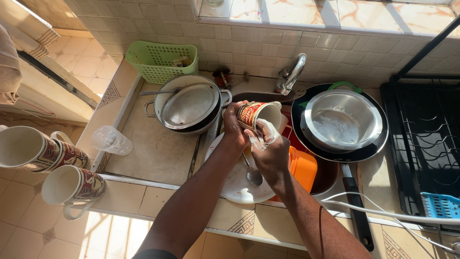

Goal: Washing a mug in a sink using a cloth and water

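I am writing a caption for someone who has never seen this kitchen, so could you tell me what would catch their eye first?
First the two soapy hands at the centre: the left hand holds a patterned mug over the sink while the right hand scrubs it. Around them the sink is crowded: a white plate with a spoon below, and a steel bowl in a black frying pan to the right. Two matching mugs lie on the far left.

1. Bright sun comes in from the top, and the window ledge [306,12] looks washed out.
2. Sunny stripes fall on the floor [110,230] at the bottom left.
3. The steel bowl [342,122] and the tap [291,74] shine with glare.
4. The sink [326,175] is darker, and the dish rack [424,139] looks almost black.
5. Straight lines bend near the edges.
6. The middle is sharp.
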